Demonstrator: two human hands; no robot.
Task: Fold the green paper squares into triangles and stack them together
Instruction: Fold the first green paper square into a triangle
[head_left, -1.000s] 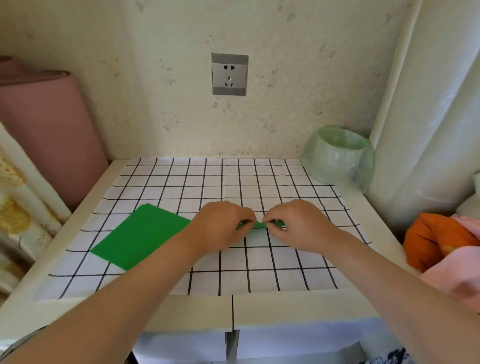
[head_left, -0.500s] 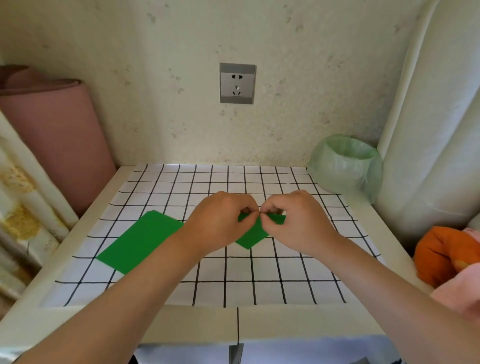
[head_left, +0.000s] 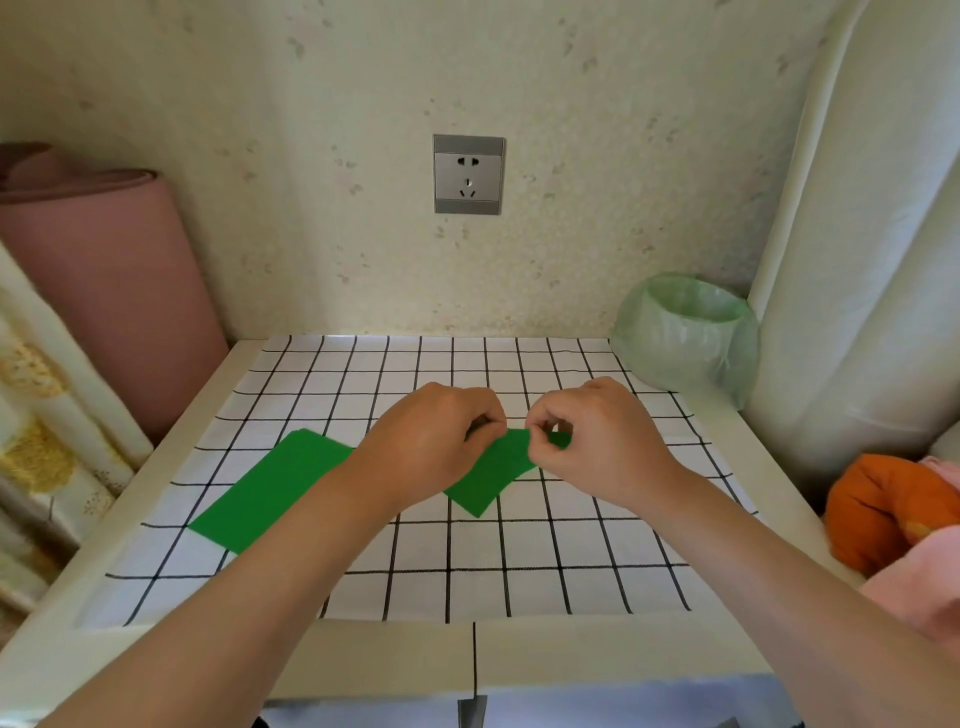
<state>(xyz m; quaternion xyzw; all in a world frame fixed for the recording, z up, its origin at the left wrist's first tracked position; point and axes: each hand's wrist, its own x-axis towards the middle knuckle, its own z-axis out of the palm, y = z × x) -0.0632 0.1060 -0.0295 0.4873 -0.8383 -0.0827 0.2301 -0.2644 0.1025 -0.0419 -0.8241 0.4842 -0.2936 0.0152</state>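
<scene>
A green paper piece (head_left: 493, 475) hangs between my hands over the middle of the checked mat, its lower corner pointing down toward me. My left hand (head_left: 434, 447) pinches its top edge with curled fingers. My right hand (head_left: 597, 441) pinches the same edge just to the right, and a bit of green shows past its fingers. A flat stack of green paper squares (head_left: 270, 488) lies on the mat to the left, partly behind my left forearm.
The black-and-white checked mat (head_left: 519, 571) covers a white table. A green-lined bin (head_left: 685, 338) stands at the back right. A pink roll (head_left: 93, 270) leans at the left, orange and pink cloth (head_left: 893, 514) lies at the right. A wall socket (head_left: 468, 174) is behind.
Both hands have lifted the green piece off the mat and turned it so more of it hangs below them. The stack on the left has stayed put.
</scene>
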